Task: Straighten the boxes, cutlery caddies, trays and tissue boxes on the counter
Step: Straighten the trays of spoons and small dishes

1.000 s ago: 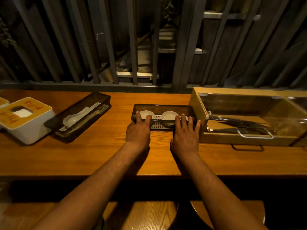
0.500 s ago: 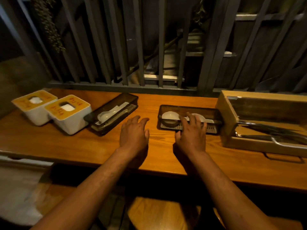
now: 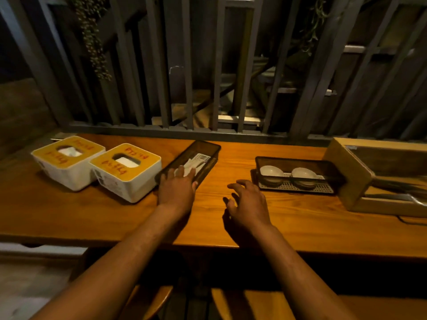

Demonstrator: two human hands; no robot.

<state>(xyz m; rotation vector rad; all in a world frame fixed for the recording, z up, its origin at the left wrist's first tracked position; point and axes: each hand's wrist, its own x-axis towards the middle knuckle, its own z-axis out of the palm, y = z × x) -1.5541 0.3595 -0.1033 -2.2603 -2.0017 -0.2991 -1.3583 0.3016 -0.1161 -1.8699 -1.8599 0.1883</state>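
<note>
Now left hand (image 3: 176, 189) resting flat, open, on near end of skewed caddy (image 3: 193, 159); caddy's long axis running diagonally away rightward. Right hand (image 3: 248, 204) hovering open, right of caddy, farther off.

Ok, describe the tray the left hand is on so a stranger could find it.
On the wooden counter, look right of the two tissue boxes. The dark tray there lies askew and holds white spoons, unlike the straight tray with two bowls.

Just one head cam here, looking forward and down from close over the wooden counter (image 3: 300, 218). It faces the slatted railing (image 3: 184, 88) on the far side, with both forearms coming in from the near edge.
</note>
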